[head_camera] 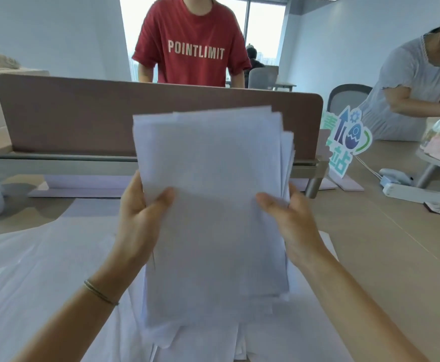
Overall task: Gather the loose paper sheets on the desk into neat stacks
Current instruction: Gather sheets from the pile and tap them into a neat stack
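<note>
Holding one thick sheaf of white sheets (208,205) up over the desk (386,244), both hands at it. Gripping the sheaf's left edge with the left hand (140,218), thumb curled over the front face, fingers hidden behind; clamping the right edge with the right hand (289,220), thumb likewise laid across the front. Edges fanning unevenly at the top right corner (sheet count impossible to tell). Lying loose beneath, spreading across the near desk, more white sheets (44,270), overlapping, number not countable. Wearing one thin bracelet (100,293) on the left wrist. Standing behind the one brown divider panel (70,113), one person in a red shirt (195,40); leaning in at the far right, a second person in pale grey (406,82). Propping up by the divider's right end, one colourful cut-out sign (346,137). Resting on the desk at right, one white power strip (417,193).
</note>
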Demonstrator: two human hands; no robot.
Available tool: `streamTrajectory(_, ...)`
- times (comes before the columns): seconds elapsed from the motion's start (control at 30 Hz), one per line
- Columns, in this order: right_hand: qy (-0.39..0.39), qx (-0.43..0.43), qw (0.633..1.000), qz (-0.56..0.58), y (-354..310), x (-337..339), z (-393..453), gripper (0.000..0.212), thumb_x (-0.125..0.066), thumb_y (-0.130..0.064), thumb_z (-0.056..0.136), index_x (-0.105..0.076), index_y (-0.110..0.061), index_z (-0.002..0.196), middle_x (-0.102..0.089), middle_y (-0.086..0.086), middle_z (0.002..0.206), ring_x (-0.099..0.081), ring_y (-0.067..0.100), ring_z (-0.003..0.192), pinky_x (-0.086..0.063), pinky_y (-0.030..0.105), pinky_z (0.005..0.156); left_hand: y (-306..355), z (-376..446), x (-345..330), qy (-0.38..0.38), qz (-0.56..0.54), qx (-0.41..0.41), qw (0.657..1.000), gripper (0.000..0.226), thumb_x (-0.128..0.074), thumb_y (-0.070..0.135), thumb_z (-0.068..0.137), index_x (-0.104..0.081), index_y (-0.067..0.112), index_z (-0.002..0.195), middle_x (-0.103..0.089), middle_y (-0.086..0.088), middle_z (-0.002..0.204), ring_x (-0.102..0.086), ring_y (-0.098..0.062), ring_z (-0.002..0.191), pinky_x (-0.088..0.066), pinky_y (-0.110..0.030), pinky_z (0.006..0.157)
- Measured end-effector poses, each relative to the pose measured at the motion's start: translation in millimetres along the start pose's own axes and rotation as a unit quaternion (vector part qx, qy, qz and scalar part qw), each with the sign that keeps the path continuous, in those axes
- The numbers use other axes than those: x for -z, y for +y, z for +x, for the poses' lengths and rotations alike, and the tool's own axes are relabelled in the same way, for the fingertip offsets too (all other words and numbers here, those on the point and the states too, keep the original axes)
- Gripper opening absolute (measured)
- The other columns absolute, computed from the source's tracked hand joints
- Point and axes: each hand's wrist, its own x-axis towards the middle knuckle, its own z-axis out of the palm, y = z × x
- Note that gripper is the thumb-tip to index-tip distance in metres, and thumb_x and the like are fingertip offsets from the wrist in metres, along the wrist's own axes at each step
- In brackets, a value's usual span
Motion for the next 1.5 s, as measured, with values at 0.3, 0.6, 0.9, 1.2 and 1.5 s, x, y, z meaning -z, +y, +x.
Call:
streamTrajectory(0.3,-0.046,0.145,0.987,0.045,-50,-2,-16,0.049,-0.091,-0.020,0.063,-0.073,-0.031,0.107,-0.080,-0.007,0.102,-0.077,0.017,0.098,-0.061,0.030,0.079,50,5,-6,-0.044,-0.002,-0.108,0.993,0.034,-0.050,-0.001,0.086,-0.060,0.013,0.115,-0.070,0.006,0.098,-0.067,-0.012,0.091,-0.055,-0.027,0.078)
streamTrajectory(0.6,-0.078,0.059,0.995,0.022,-24,2,-20,0.046,-0.083,-0.018,0.073,-0.072,-0.014,0.118,-0.079,0.007,0.111,-0.077,0.027,0.100,-0.060,0.043,0.081,14,-9,18,0.004,0.000,-0.033,0.999,0.049,-0.040,0.003,0.085,-0.065,0.022,0.122,-0.068,-0.004,0.102,-0.060,-0.020,0.091,-0.049,-0.036,0.074)
streamTrajectory(0.9,-0.043,0.042,0.998,0.011,-16,-18,-31,0.047,-0.086,-0.011,0.061,-0.076,-0.016,0.106,-0.081,0.007,0.102,-0.077,0.032,0.095,-0.063,0.051,0.083,15,-7,13,0.025,0.029,-0.047,0.998,0.039,-0.045,0.006,0.084,-0.067,0.025,0.111,-0.070,-0.003,0.103,-0.063,-0.022,0.096,-0.051,-0.041,0.082)
streamTrajectory(1.2,0.015,0.405,0.871,-0.277,-90,-23,-18,0.081,-0.079,-0.002,0.084,-0.040,-0.016,0.154,-0.051,0.005,0.151,-0.052,0.014,0.135,-0.036,0.022,0.114,66,15,4,-0.032,0.257,-0.279,0.925,0.073,-0.054,-0.001,0.082,-0.030,0.007,0.151,-0.039,-0.006,0.153,-0.044,-0.038,0.138,-0.035,-0.055,0.116)
streamTrajectory(1.5,-0.058,0.184,0.981,0.037,-51,-17,-46,0.071,-0.072,0.015,0.080,-0.053,-0.015,0.141,-0.074,-0.013,0.123,-0.071,0.008,0.111,-0.058,0.029,0.090,37,-19,18,0.005,0.062,-0.130,0.990,0.050,-0.044,0.000,0.087,-0.050,0.030,0.127,-0.066,0.017,0.105,-0.060,-0.012,0.089,-0.051,-0.036,0.073)
